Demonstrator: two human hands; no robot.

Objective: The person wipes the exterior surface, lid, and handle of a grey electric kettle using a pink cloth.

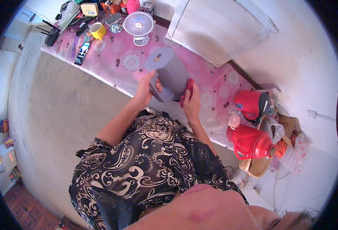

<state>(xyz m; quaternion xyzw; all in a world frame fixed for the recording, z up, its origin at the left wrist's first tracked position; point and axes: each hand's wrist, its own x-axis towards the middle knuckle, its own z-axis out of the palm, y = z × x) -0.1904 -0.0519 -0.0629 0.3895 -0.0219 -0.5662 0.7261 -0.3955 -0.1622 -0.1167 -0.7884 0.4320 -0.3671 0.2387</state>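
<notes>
A grey lidded jug or kettle is held tilted above the pink flowered tablecloth. My left hand grips its handle, fingers wrapped around it. A dark red cloth is in my right hand, pressed against the lower side of the jug's body. The lid, with a small button, faces up and away from me. The jug's base is partly hidden by my right hand and the cloth.
Behind stand a white fan and a yellow mug; a phone lies near the left edge. On the right are a red electric kettle, a red thermos flask and a cardboard box. A white board leans on the wall.
</notes>
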